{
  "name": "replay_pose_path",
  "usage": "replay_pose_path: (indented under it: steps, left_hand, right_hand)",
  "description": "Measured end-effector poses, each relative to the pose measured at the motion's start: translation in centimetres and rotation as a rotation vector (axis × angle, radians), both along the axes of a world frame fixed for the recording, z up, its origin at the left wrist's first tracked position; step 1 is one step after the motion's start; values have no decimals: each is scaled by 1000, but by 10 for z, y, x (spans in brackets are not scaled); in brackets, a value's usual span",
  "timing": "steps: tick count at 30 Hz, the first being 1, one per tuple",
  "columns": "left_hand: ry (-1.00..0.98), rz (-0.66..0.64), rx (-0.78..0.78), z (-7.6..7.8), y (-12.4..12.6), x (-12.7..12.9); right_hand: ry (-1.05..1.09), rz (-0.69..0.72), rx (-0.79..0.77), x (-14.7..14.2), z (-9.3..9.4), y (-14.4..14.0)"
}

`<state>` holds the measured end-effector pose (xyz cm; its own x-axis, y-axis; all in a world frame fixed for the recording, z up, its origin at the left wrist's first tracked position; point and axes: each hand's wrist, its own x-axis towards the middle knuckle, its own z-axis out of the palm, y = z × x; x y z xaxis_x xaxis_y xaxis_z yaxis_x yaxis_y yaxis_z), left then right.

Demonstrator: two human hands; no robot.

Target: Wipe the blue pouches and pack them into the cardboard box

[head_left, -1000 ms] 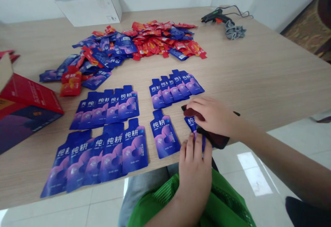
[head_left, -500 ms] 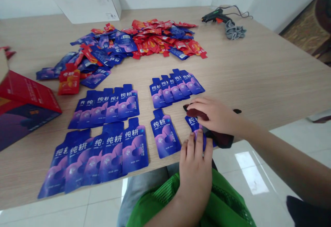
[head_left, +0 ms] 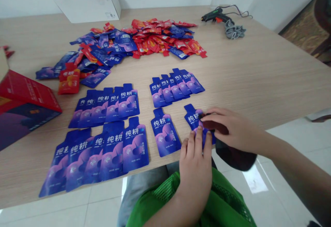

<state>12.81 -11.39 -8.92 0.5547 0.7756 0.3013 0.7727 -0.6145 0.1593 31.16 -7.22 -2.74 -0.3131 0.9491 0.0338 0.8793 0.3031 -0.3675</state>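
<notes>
From the head camera we see our left hand (head_left: pixel 196 163) pressing its flat, close-set fingertips on the lower end of a blue pouch (head_left: pixel 193 117) at the near edge of the table (head_left: pixel 258 79). Our right hand (head_left: pixel 230 130) lies over the pouch's right side, fingers curled around a dark cloth (head_left: pixel 234 156) that hangs off the edge. Just left lies a single pouch (head_left: pixel 165 135).

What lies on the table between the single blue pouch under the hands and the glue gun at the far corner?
Bare wood: the head view shows nothing between the blue pouch and the glue gun.
</notes>
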Motion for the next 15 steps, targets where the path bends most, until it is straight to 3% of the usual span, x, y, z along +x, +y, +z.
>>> replay_pose_path:
  steps: [5,10,15]
  left_hand:
    - [-1,-29,-47,4,0,-2]
    - [-87,-50,-143,10,1,-8]
    - [-6,-55,-75,6,-1,-10]
  right_hand:
    - [17,47,-127,10,9,-28]
    - [33,-91,-37,6,12,2]
    - [4,-87,-21,-1,1,10]
